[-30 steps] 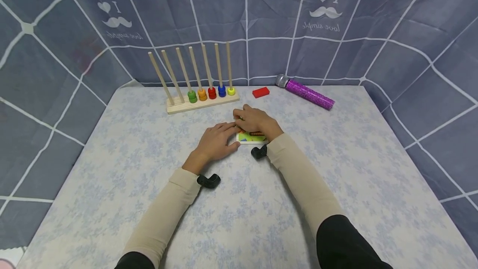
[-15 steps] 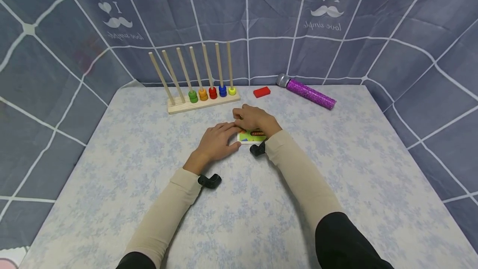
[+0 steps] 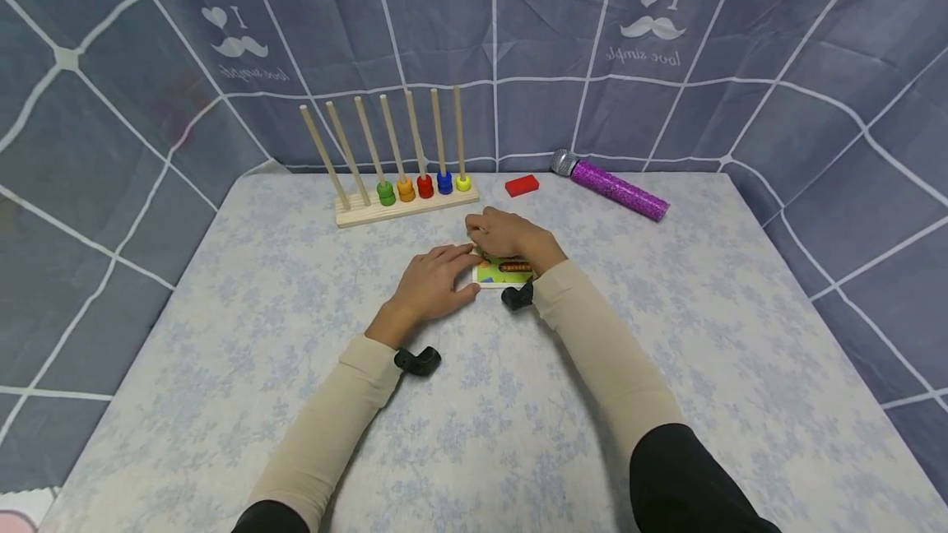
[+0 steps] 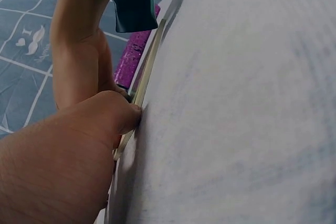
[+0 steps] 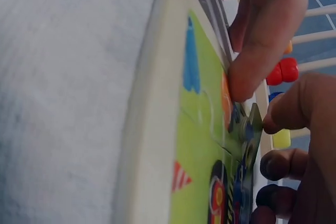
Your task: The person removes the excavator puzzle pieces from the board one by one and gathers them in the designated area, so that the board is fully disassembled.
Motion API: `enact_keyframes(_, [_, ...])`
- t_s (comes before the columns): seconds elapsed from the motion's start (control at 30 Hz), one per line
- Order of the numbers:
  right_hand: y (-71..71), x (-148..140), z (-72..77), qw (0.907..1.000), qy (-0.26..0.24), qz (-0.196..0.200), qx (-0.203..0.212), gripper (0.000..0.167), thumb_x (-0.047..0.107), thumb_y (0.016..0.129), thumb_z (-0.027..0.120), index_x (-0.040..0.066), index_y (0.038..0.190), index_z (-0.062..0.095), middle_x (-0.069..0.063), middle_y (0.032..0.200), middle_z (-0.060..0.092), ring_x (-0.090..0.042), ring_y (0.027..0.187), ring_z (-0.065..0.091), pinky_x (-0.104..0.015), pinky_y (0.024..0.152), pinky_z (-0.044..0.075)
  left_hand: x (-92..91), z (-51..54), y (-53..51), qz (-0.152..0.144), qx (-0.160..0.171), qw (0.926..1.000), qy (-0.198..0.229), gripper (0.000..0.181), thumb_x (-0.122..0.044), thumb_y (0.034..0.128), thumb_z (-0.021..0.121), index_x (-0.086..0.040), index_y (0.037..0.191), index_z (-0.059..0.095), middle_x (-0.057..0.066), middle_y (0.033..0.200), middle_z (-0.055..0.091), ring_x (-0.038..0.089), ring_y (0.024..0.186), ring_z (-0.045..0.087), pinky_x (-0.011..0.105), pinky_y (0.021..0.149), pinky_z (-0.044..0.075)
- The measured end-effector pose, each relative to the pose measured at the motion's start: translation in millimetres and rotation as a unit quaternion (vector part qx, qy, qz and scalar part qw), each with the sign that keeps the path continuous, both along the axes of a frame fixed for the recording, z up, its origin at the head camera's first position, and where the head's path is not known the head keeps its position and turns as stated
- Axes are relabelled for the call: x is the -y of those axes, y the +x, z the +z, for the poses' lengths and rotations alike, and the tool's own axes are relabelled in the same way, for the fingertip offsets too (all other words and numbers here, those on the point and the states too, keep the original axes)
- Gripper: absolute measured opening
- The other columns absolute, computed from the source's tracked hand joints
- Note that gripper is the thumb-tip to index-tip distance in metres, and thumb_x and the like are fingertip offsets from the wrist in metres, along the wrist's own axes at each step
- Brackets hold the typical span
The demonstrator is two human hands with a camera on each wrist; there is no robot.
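Note:
A small wooden-framed jigsaw puzzle (image 3: 500,276) with a green picture lies flat on the table between both hands. My left hand (image 3: 432,285) rests at its left side: the thumb touches the near corner and the index fingertip presses on the picture. My right hand (image 3: 513,237) reaches over the far part of it with curled fingers. In the right wrist view these fingers pinch a puzzle piece (image 5: 253,137) that tilts up at the far edge. The right hand and wrist hide part of the picture.
Behind the hands stands a wooden peg abacus (image 3: 407,210) with coloured beads on several of its rods. To its right lie a red block (image 3: 522,185) and a purple glitter microphone (image 3: 618,191). A grey-blue checked curtain (image 3: 444,31) hangs along the back and sides.
The right hand shifts very slightly at the puzzle's far part, and a bit more of the picture shows. The left hand stays in place; the head view moves a little.

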State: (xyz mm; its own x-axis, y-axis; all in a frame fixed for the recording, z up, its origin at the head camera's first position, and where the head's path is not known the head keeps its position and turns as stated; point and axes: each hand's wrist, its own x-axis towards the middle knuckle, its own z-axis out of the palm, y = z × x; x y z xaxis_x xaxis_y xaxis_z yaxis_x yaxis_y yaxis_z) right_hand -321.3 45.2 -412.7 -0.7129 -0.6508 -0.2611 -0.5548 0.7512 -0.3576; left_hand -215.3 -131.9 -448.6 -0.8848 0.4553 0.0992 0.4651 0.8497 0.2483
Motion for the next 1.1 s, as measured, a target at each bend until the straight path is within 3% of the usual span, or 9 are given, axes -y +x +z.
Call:
enact_keyframes(0.13, [-0.6,-3.6,0.1,0.9995,-0.030,0.004,0.002,0.018,0.026,0.106,0.035,0.019,0.103,0.052,-0.008,0.100,0.048,-0.024,0.085,0.046,-0.036,0.070,0.036,0.4,0.3,0.9,0.000,-0.002,1.0000,0.005,0.048,-0.045,0.0988,0.060,-0.025,0.142,0.060,0.003,0.155,0.046,0.029,0.138,0.044,0.056,0.099,0.043])
enact_keyframes(0.3, [-2.4,-8.3,0.5,0.9986,-0.052,0.009,0.008,0.010,0.027,0.100,0.051,0.017,0.100,0.050,-0.008,0.099,0.049,-0.023,0.084,0.045,-0.035,0.069,0.036,-0.4,1.6,1.6,-0.002,0.000,1.0000,0.006,0.049,-0.046,0.0991,0.060,-0.024,0.143,0.059,0.002,0.155,0.045,0.029,0.138,0.044,0.057,0.098,0.043])
enact_keyframes(0.53, [-2.3,-13.6,-1.4,0.9967,-0.078,-0.005,0.020,0.018,0.027,0.097,0.058,0.014,0.103,0.048,-0.010,0.101,0.047,-0.024,0.088,0.045,-0.037,0.074,0.037,-0.2,1.7,0.5,-0.003,0.002,1.0000,0.002,0.049,-0.046,0.1001,0.058,-0.024,0.144,0.058,0.002,0.156,0.044,0.028,0.140,0.042,0.057,0.100,0.041])
enact_keyframes(0.7, [0.8,-20.0,-9.7,0.9899,-0.139,-0.023,0.017,0.021,0.023,0.095,0.063,0.011,0.107,0.051,-0.010,0.103,0.049,-0.024,0.093,0.047,-0.039,0.082,0.041,1.4,3.6,0.6,0.004,0.011,0.9999,-0.003,0.050,-0.046,0.0999,0.058,-0.024,0.145,0.058,0.002,0.157,0.043,0.028,0.141,0.040,0.057,0.102,0.040])
enact_keyframes(0.9, [4.9,-26.5,-17.9,0.9815,-0.190,-0.017,0.012,0.034,0.014,0.089,0.074,0.008,0.114,0.052,-0.009,0.110,0.054,-0.024,0.099,0.051,-0.040,0.093,0.043,1.3,5.1,1.3,0.006,0.017,0.9998,-0.002,0.052,-0.046,0.0995,0.058,-0.024,0.147,0.056,0.002,0.157,0.043,0.029,0.141,0.039,0.057,0.103,0.039])
enact_keyframes(1.1, [9.4,-32.0,-18.5,0.9772,-0.212,-0.013,-0.003,0.037,0.009,0.089,0.073,0.005,0.122,0.056,-0.010,0.116,0.056,-0.024,0.098,0.053,-0.040,0.091,0.045,-0.5,3.6,2.2,0.004,0.015,0.9999,0.006,0.052,-0.045,0.0994,0.059,-0.023,0.147,0.056,0.002,0.157,0.043,0.029,0.141,0.040,0.058,0.101,0.040])
